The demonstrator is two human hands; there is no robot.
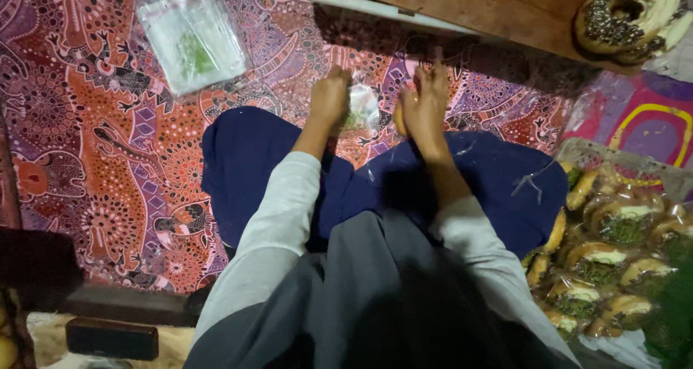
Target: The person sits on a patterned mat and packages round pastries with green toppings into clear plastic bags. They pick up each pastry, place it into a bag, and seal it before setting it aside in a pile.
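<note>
My left hand [330, 95] grips a small clear plastic bag [362, 108] that lies between both hands, above my knees in dark blue cloth. My right hand [426, 103] holds a tan bread roll [399, 118] at the bag's right edge, with its fingers curled around it. Both hands hover over the patterned red and purple mat [108, 124]. How far the roll is inside the bag is hidden by my fingers.
A stack of clear plastic bags [191, 33] lies on the mat at upper left. A tray of wrapped filled rolls [613, 246] sits at my right. A wooden board [498, 5] carries a chocolate-sprinkled doughnut [628, 15] at the top right.
</note>
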